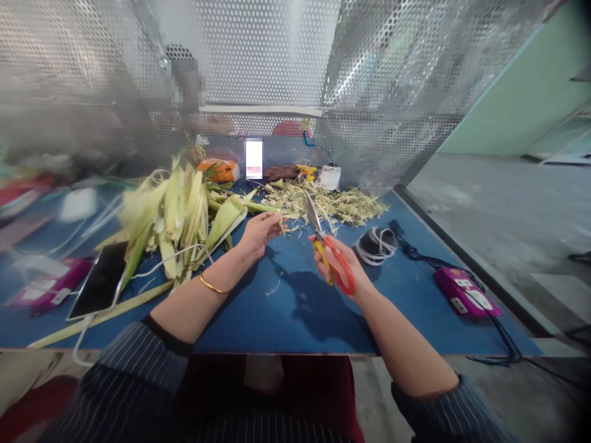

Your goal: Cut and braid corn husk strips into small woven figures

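My right hand (339, 261) grips a pair of scissors (323, 243) with red and yellow handles, blades pointing up and away. My left hand (261, 234) is closed in a pinch on the end of a long pale green leaf strip (258, 208), just left of the blades. The strip runs back to a heap of green-yellow leaves (178, 212) on the blue table (295, 314). A gold bangle (212, 286) circles my left wrist.
Cut leaf scraps (337, 203) are piled behind the scissors. A coil of white cord (376, 246) and a pink device (466, 292) with a black cable lie right. A phone (99, 280) with a white cable lies left. Perforated metal screens (378, 92) wall the table; another person sits behind them.
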Tool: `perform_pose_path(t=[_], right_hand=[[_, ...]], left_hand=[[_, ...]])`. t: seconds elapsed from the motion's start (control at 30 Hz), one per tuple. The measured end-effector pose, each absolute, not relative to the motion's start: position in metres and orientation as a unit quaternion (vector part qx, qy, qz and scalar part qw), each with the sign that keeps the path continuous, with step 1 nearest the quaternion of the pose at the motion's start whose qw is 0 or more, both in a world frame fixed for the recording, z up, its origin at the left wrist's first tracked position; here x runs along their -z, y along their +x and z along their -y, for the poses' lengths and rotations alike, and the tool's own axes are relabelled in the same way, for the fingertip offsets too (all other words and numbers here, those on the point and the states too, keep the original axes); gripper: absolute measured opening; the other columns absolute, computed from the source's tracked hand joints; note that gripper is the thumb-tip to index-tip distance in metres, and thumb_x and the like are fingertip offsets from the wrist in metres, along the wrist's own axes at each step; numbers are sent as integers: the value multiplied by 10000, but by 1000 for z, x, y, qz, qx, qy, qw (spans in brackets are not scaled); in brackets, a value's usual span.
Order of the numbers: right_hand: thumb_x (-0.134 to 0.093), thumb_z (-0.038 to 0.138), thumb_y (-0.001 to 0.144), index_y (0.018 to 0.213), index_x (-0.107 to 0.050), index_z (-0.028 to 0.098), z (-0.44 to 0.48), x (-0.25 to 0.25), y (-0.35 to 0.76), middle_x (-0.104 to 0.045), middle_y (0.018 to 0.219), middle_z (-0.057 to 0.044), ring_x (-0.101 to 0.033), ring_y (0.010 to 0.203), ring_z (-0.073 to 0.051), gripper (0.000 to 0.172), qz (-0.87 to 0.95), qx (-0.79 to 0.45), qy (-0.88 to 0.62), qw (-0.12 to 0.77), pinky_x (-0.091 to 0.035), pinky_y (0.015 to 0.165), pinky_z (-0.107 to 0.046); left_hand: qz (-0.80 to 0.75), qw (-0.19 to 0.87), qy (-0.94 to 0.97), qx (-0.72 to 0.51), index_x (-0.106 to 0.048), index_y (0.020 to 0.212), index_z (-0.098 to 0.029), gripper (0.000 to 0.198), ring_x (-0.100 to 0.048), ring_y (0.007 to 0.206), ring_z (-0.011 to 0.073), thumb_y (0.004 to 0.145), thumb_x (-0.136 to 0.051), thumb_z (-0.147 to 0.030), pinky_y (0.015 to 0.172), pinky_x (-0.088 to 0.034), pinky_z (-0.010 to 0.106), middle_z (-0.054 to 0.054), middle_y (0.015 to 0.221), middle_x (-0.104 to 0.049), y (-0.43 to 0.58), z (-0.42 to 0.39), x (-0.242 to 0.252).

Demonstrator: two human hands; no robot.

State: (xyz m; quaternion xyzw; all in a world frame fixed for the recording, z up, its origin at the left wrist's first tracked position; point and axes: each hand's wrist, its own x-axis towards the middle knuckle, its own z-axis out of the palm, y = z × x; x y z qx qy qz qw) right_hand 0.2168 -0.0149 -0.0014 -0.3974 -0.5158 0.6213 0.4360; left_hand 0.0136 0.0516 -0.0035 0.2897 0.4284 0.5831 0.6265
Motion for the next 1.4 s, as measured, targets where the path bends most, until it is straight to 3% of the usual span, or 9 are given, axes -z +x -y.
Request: perform_pose_path(t=[0.4,0.87,1.03,1.4], right_hand=[[-750,586,731,1091,-614,184,12,17,216,-529,672,70,-388,383,-25,556,547,-607,-440,373,-329,333,-179],[-742,630,711,1067,-602,182,11,16,214,-530,666,69,-406,408,-38,589,558,-591,-462,357,-327,346,-187],[-748,635,696,1053,-600,175,12,14,214,-519,650,72,-409,409,-44,601,561,-584,-468,354,-328,352,-193],[-749,643,685,1021,-614,189,11,18,210,-451,573,98,-387,401,-46,581,553,-571,-486,363,-309,363,-194]], left_hand=[[-407,556,305,-658,-681,859,-132,253,-709,663,135,654,-810,-205,732,-549,271,-21,725,-691,19,-54,11],[-412,548,281,-672,-719,867,-133,203,-725,684,139,678,-793,-147,746,-541,274,2,778,-733,22,-53,11],[-422,556,295,-653,-740,876,-128,225,-730,716,156,671,-813,-185,817,-547,312,11,757,-735,24,-53,14],[-415,563,303,-647,-771,829,-120,293,-718,693,164,581,-872,-238,807,-547,325,28,757,-751,31,-48,17]])
